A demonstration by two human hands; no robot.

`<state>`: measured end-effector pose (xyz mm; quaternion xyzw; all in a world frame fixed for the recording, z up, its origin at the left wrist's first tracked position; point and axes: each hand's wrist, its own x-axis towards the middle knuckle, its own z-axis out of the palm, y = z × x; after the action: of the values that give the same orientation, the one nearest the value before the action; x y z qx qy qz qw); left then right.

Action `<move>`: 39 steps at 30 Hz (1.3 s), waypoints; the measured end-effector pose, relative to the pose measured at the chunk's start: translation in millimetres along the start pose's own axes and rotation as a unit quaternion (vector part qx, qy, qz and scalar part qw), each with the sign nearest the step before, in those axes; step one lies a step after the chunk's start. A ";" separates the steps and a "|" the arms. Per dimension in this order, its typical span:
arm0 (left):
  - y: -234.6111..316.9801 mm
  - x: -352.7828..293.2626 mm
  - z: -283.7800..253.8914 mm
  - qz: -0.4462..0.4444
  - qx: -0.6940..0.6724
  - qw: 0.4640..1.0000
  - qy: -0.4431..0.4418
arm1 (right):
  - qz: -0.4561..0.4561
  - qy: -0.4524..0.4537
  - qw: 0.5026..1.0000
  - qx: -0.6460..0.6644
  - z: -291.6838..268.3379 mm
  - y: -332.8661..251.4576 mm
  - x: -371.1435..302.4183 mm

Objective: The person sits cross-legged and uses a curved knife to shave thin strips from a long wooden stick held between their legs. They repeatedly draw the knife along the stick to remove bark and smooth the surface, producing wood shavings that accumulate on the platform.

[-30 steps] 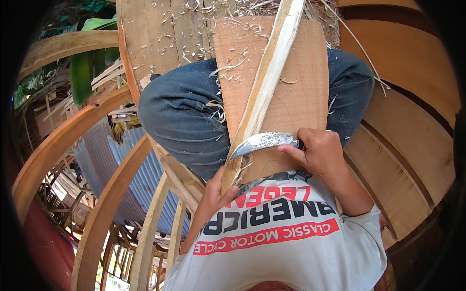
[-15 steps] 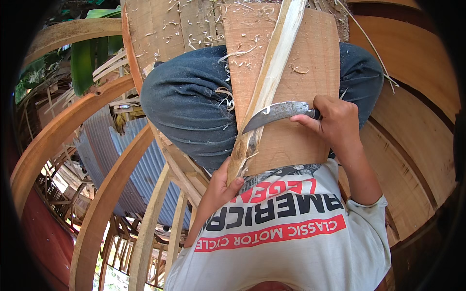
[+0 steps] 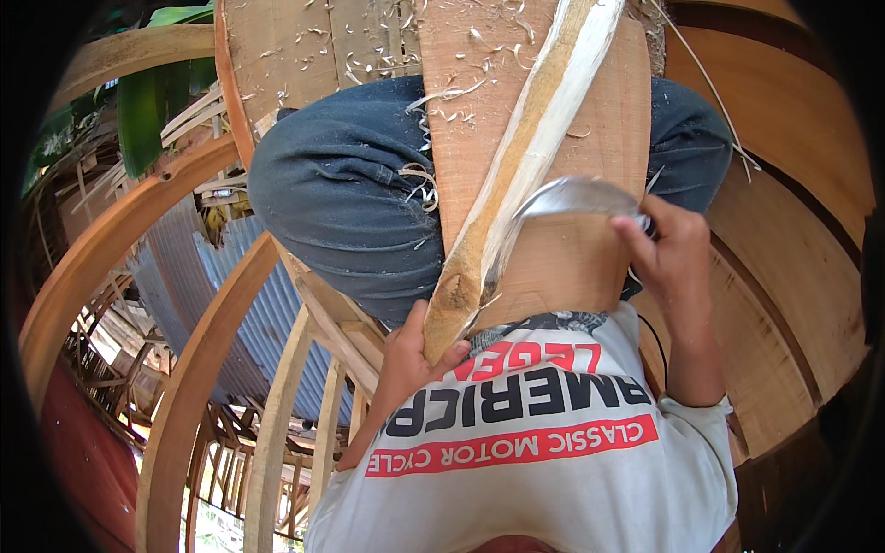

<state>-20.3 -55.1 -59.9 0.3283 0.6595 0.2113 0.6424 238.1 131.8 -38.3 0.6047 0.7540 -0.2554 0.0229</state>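
Observation:
A long strip of pale wood point(image 3: 516, 166) slants up and away from my belly over a flat board point(image 3: 590, 249) lying across my lap. Round its near end my left hand point(image 3: 415, 355) is closed, with the thumb on one side and the fingers on the other. A brown knot marks the strip just beyond that grip. My right hand point(image 3: 671, 244) grips a knife by its handle, which the fingers mostly hide. The curved knife blade point(image 3: 576, 196), slightly blurred, points left, its tip at or very near the strip's right edge.
Curled shavings point(image 3: 461, 92) lie on the board and the planks point(image 3: 286, 55) beyond. My bent knees in jeans point(image 3: 346, 194) flank the board. Curved wooden ribs point(image 3: 198, 369) rise on the left, with corrugated metal sheets point(image 3: 249, 304) behind them. Wide planks point(image 3: 784, 120) curve along the right.
The knife has moved right, from lying across the strip to its right edge. The strip has rolled, showing more of its tan face. My left hand still holds the near end.

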 end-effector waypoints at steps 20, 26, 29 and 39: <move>9.7 3.7 1.1 0.004 0.099 0.995 0.022 | -0.115 0.026 0.988 -0.104 25.9 -13.4 7.1; 7.4 3.7 3.8 -0.011 0.109 0.994 0.020 | -0.019 0.096 0.987 -0.129 18.6 11.7 39.0; -0.3 -3.0 -6.1 -0.007 0.140 0.990 -0.027 | 0.251 0.130 0.950 -0.134 -38.5 80.8 81.8; -5.9 4.5 -4.5 -0.017 -0.171 0.984 -0.037 | 0.113 0.068 0.984 0.117 -1.2 33.8 31.7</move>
<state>-25.6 -55.4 -66.9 0.2098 0.5952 0.2978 0.7162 261.1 165.5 -60.2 0.7002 0.6456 -0.2965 -0.0707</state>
